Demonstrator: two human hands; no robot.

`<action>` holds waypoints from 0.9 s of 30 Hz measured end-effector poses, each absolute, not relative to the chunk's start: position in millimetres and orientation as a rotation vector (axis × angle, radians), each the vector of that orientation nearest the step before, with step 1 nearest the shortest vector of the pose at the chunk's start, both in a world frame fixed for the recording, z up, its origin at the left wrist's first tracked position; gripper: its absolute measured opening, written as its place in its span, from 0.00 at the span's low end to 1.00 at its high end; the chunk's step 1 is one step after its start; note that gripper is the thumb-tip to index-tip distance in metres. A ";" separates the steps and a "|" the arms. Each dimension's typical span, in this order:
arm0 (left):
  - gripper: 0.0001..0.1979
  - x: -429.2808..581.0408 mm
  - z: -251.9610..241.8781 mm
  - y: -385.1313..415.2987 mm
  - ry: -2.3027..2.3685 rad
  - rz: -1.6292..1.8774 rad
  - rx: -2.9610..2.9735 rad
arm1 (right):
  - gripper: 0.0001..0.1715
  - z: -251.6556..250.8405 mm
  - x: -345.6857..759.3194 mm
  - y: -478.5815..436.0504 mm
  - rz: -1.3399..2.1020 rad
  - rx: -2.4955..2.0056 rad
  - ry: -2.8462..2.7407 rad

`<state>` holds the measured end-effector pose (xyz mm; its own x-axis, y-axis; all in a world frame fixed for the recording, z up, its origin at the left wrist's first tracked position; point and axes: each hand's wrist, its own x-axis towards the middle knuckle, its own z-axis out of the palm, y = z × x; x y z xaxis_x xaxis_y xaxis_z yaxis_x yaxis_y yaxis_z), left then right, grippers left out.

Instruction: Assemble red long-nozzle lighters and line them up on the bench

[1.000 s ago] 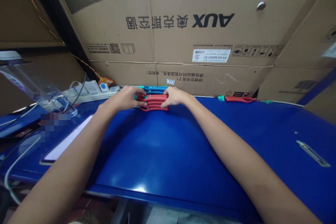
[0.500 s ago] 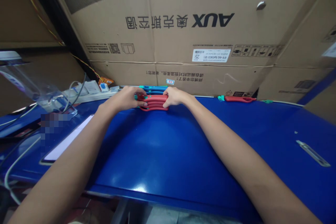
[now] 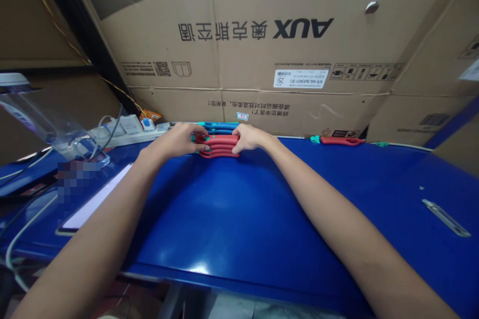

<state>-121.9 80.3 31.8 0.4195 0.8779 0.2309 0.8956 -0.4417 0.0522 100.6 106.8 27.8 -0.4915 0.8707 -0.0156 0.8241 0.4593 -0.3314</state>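
Several red plastic handles (image 3: 223, 145) with green parts at their left end lie stacked together at the back of the blue table (image 3: 232, 219); their exact kind is unclear. My left hand (image 3: 184, 139) grips the left end of the stack, fingers over the top and thumb at the near side. At the right end, my right hand (image 3: 250, 138) pinches the same stack between thumb and fingers. Directly behind are similar blue handles (image 3: 220, 126), partly hidden by the red ones and my fingers.
A large cardboard box (image 3: 247, 60) stands behind the table. One more red handle (image 3: 342, 140) lies against it on the right. A clear plastic packet (image 3: 446, 218) is at right. On the left are a phone (image 3: 95, 199), a power strip (image 3: 140, 136) and a clear bottle (image 3: 41, 114).
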 end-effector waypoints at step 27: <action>0.25 -122.8 30.8 81.1 -1.621 -0.359 -2.582 | 0.17 26.4 106.5 112.8 0.529 -1.391 -2.467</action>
<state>-122.8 81.1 30.8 0.4159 0.8787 0.2344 0.8955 -0.4406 0.0626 106.5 112.8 26.4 -0.5078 0.8602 0.0460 0.7659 0.4752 -0.4331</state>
